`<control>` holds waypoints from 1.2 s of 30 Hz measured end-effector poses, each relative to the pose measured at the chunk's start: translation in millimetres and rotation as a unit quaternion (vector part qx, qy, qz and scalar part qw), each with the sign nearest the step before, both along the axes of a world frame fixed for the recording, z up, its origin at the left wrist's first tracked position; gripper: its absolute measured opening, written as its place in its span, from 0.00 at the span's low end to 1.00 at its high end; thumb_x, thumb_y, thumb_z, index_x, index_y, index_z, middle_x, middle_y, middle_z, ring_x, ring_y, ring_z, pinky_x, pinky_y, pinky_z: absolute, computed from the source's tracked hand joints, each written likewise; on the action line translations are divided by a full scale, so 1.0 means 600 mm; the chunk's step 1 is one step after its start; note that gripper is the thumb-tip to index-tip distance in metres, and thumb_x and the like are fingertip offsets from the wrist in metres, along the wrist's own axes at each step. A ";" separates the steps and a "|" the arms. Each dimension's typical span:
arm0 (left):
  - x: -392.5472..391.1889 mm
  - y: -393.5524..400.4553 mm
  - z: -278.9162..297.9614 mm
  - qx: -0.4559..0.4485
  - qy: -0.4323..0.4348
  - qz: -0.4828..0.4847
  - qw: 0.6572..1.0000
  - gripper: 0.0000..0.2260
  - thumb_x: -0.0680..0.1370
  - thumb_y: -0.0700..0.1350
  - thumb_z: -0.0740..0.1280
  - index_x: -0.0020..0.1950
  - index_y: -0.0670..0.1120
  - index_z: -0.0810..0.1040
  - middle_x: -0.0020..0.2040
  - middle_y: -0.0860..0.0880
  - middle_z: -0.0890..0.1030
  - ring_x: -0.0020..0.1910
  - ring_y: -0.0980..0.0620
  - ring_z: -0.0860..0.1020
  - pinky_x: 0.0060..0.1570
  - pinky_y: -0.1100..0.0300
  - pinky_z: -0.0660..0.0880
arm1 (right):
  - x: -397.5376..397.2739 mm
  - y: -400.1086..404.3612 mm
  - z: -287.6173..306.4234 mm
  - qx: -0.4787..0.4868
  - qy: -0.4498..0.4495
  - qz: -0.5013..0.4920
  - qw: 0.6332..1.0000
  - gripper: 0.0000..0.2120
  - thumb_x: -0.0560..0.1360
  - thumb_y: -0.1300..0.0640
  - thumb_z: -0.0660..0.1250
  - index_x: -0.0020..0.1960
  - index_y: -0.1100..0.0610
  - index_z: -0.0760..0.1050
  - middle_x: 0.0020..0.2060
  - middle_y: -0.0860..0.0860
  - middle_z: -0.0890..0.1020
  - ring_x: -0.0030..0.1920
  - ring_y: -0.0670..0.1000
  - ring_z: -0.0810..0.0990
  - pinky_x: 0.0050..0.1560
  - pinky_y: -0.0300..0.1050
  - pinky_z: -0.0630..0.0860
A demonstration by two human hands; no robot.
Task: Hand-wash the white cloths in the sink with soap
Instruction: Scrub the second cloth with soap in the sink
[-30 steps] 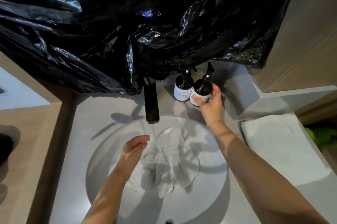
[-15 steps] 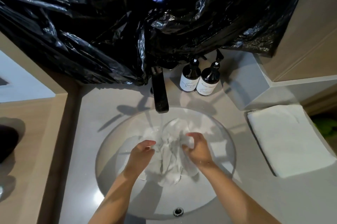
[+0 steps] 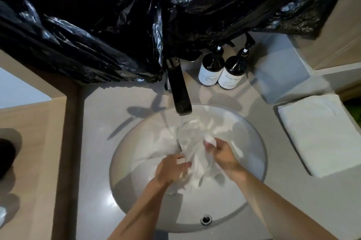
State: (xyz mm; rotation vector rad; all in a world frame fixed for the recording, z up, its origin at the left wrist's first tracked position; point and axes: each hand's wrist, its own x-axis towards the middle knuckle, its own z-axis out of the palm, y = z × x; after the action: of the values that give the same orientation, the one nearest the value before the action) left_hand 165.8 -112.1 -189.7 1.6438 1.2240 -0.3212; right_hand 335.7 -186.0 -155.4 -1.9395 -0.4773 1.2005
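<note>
Right hand (image 3: 222,153) back from soap btls (image 3: 220,69), both hands' fingers now clamped on cloths (image 3: 195,138) in sink (image 3: 136,191), left hand (image 3: 172,169) nearer, bunch lying lengthwise btwn them.

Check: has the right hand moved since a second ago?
Yes. The right hand has come off the right soap bottle, moved toward the person into the sink, and now grips the white cloth.

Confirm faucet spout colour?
Black, glossy. The faucet spout shows best in the head view, above the sink.
</note>
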 end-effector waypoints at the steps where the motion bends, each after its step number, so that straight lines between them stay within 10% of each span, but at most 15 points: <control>1: -0.001 -0.002 0.009 -0.008 -0.032 0.005 0.999 0.18 0.74 0.61 0.67 0.58 0.52 0.81 0.54 0.53 0.84 0.52 0.52 0.81 0.54 0.59 0.74 | 0.002 -0.002 0.027 0.027 0.029 0.002 0.999 0.08 0.79 0.56 0.66 0.51 0.59 0.81 0.45 0.53 0.85 0.47 0.53 0.83 0.48 0.46 0.79; 7: -0.019 -0.016 0.077 -0.011 -0.157 0.078 0.985 0.23 0.70 0.58 0.61 0.49 0.40 0.79 0.46 0.43 0.83 0.43 0.48 0.80 0.52 0.50 0.75 | -0.009 -0.001 0.145 0.113 -0.036 0.017 0.993 0.09 0.79 0.52 0.65 0.49 0.56 0.81 0.42 0.49 0.84 0.42 0.45 0.81 0.45 0.38 0.76; 11: -0.026 -0.030 0.119 -0.069 -0.227 0.093 0.967 0.11 0.75 0.53 0.68 0.51 0.48 0.80 0.48 0.57 0.83 0.50 0.62 0.81 0.54 0.63 0.75 | -0.023 0.001 0.217 0.189 -0.068 0.014 0.979 0.08 0.79 0.54 0.66 0.48 0.59 0.80 0.39 0.48 0.82 0.40 0.43 0.79 0.43 0.37 0.75; 15: -0.043 -0.032 0.103 0.080 -0.154 0.130 0.976 0.02 0.74 0.53 0.68 0.45 0.57 0.78 0.51 0.55 0.78 0.52 0.57 0.78 0.53 0.62 0.72 | -0.022 0.015 0.252 0.213 -0.089 0.070 0.970 0.07 0.77 0.53 0.69 0.44 0.56 0.79 0.36 0.48 0.80 0.36 0.43 0.77 0.38 0.33 0.73; 19: -0.068 -0.016 0.067 0.115 -0.093 0.188 0.971 0.11 0.78 0.41 0.66 0.59 0.49 0.80 0.59 0.49 0.80 0.55 0.50 0.79 0.48 0.65 0.71 | -0.027 0.036 0.175 0.090 -0.199 0.182 0.959 0.15 0.76 0.58 0.71 0.33 0.52 0.70 0.27 0.45 0.70 0.25 0.40 0.68 0.30 0.32 0.64; 23: -0.061 -0.001 0.044 0.130 -0.099 0.173 0.971 0.16 0.78 0.42 0.65 0.65 0.51 0.75 0.61 0.53 0.75 0.60 0.53 0.76 0.55 0.66 0.70 | -0.021 0.023 0.060 0.004 -0.220 0.272 0.937 0.09 0.74 0.58 0.73 0.51 0.62 0.79 0.47 0.53 0.80 0.50 0.53 0.79 0.55 0.49 0.76; 26: -0.034 0.009 0.032 0.247 -0.131 0.095 0.955 0.16 0.77 0.46 0.63 0.64 0.50 0.77 0.61 0.53 0.77 0.59 0.50 0.77 0.58 0.57 0.76 | -0.022 0.011 0.023 0.004 -0.215 0.176 0.960 0.25 0.75 0.56 0.71 0.70 0.59 0.70 0.67 0.50 0.72 0.68 0.49 0.69 0.73 0.45 0.62; 31: 0.022 0.012 -0.031 0.255 -0.076 -0.030 0.963 0.20 0.76 0.48 0.57 0.66 0.49 0.78 0.63 0.44 0.80 0.58 0.44 0.81 0.52 0.47 0.80 | -0.053 -0.001 -0.093 -0.043 -0.300 0.364 0.880 0.33 0.75 0.40 0.34 0.78 0.48 0.44 0.77 0.46 0.44 0.79 0.53 0.45 0.77 0.54 0.47; 36: 0.018 0.000 -0.120 0.275 0.021 -0.086 0.957 0.23 0.82 0.49 0.48 0.75 0.46 0.67 0.75 0.45 0.67 0.74 0.45 0.65 0.66 0.39 0.67 | -0.047 0.010 -0.161 -0.014 -0.368 0.374 0.851 0.26 0.81 0.46 0.41 0.79 0.47 0.43 0.78 0.48 0.45 0.78 0.52 0.42 0.76 0.50 0.43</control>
State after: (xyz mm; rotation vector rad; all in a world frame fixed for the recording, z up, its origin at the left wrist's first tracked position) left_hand 176.3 -112.2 -261.4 2.2401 1.2762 -0.1242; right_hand 307.4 -180.2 -252.2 -2.2751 -1.7493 0.8122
